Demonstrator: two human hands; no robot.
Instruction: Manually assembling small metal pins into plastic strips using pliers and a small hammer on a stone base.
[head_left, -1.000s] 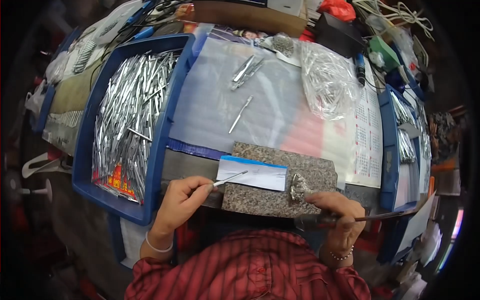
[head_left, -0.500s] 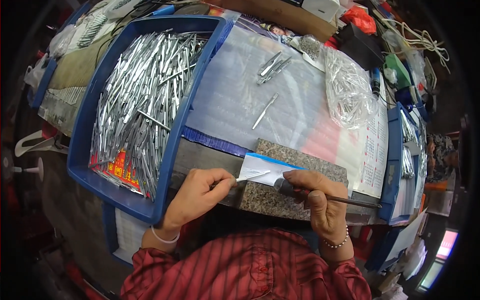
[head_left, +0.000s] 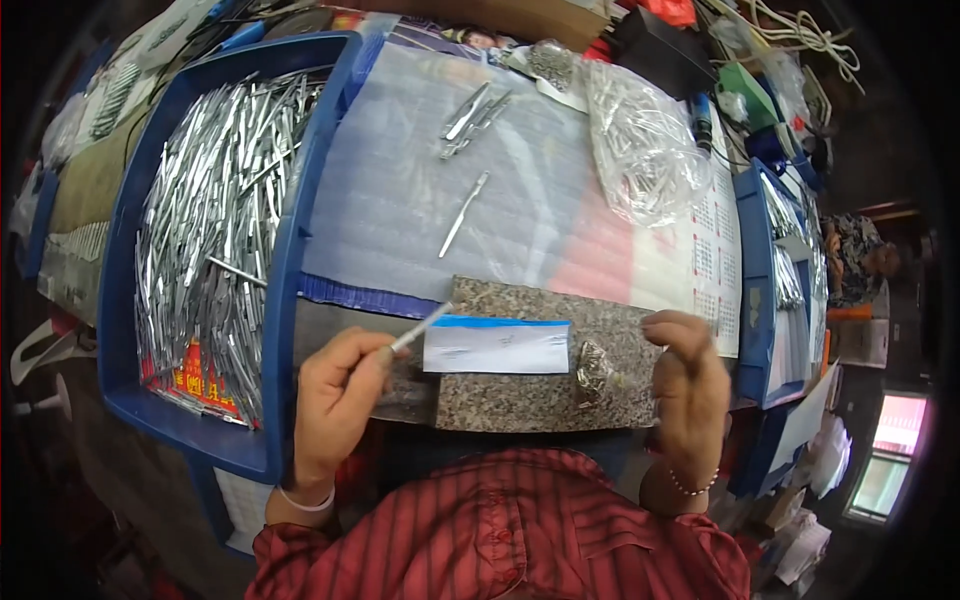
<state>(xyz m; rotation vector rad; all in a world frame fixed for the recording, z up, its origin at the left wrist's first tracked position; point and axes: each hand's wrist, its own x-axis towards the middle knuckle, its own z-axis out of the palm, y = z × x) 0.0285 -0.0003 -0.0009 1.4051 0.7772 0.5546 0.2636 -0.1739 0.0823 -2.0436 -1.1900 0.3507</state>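
Head view: I count two hands at one desk (head_left: 335,328).
Left hand: one, the left hand (head_left: 340,395), fingers and thumb pinched tight on one thin silvery stick (head_left: 420,327).
Held stick: points up and to the right, its tip over the upper left corner of the slab; contact I cannot tell.
Right hand: one, the right hand (head_left: 692,385), blurred, fingers bent, just beside the slab's right edge; I cannot tell whether it holds anything.
Stone slab: one speckled slab (head_left: 500,408) in front of the person.
Paper slip: one white slip (head_left: 497,352) with a blue edge, lying on the slab, left end overhanging.
Small packet: one shiny packet (head_left: 593,375) on the slab, right of the slip.
Left tray: one blue tray (head_left: 190,437), its metal pieces (head_left: 210,220) too many for me to count.
Loose pieces: one alone (head_left: 463,214), plus one small bunch (head_left: 473,120) further back.
Plastic bag: one clear, filled bag (head_left: 645,150), back right.
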